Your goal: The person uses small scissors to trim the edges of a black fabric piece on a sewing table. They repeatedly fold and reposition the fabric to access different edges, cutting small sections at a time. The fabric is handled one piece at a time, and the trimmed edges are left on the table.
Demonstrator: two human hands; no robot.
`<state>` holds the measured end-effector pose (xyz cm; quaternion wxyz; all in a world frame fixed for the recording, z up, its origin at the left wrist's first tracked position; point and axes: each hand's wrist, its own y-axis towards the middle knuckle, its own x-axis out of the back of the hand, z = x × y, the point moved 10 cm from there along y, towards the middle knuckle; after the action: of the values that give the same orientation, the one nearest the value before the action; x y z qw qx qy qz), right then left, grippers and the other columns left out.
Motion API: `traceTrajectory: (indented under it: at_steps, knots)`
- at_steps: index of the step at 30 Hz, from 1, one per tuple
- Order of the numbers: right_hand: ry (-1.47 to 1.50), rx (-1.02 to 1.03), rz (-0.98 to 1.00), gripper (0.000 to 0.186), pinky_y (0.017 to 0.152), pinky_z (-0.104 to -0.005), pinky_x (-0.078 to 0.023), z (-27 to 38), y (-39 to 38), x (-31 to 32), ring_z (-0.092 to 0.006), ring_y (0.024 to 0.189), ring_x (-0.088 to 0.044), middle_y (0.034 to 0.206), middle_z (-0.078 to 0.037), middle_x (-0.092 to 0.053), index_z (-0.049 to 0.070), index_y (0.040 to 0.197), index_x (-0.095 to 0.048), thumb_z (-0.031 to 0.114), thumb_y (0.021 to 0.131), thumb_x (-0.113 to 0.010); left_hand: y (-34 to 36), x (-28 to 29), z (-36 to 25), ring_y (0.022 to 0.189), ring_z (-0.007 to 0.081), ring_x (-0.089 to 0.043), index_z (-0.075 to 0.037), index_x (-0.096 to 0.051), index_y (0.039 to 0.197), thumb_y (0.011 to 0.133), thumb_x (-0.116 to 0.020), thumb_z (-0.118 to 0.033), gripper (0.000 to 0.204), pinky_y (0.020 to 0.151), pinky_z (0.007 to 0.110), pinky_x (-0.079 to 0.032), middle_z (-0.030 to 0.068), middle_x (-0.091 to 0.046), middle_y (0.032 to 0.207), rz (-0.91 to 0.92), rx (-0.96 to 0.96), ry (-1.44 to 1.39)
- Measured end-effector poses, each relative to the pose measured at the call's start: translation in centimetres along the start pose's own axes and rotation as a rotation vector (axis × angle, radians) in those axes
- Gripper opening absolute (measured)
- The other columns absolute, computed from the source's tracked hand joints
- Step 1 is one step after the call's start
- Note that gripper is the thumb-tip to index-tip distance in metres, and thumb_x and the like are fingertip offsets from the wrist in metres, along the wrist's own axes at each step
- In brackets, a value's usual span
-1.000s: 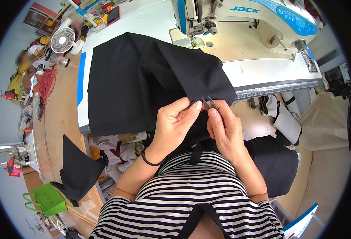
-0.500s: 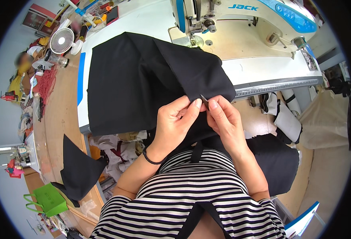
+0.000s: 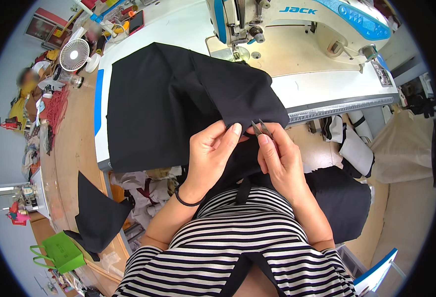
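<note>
A large piece of black fabric (image 3: 143,109) lies over the near left of the white sewing table, its right part folded and draped toward me. My left hand (image 3: 212,148) pinches the fabric's near edge between thumb and forefinger. Close beside it, my right hand (image 3: 277,148) holds a pair of thread snips (image 3: 262,128), their two pointed blades apart and tipped away from me. The fingers under the snips' handles are partly hidden. Beyond the fabric stands a white and blue sewing machine (image 3: 297,17), with its needle area just past the fabric's far edge.
Along the table's front edge runs a ruler strip (image 3: 341,109). More black fabric (image 3: 339,203) hangs at my right, and a black cut piece (image 3: 99,213) lies at left near a green bag (image 3: 62,252). A small white fan (image 3: 74,54) stands among clutter at far left.
The snips' blades have parted and now show clearly in the right hand. Both hands have separated slightly, the left one shifting a little left, still pinching the fabric.
</note>
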<state>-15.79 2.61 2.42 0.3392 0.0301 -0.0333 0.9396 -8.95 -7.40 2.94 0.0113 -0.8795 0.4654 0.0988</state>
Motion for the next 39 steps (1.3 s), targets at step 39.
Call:
traceTrajectory:
  at_steps: [39]
  knots:
    - [-0.191,0.276,-0.321,0.014,0.053,-0.0221,-0.042,2.6,0.5,4.8,-0.0087,0.055,-0.05,0.064,-0.004,-0.056,0.001,0.091,-0.05,0.007,0.084,-0.061,-0.2,-0.2,-0.7,0.058,-0.0015,-0.038,0.004,-0.062,0.085,0.086,-0.06,-0.005,0.009,0.049,0.015,-0.032,-0.0064,-0.05,0.065,-0.044,-0.076,0.355]
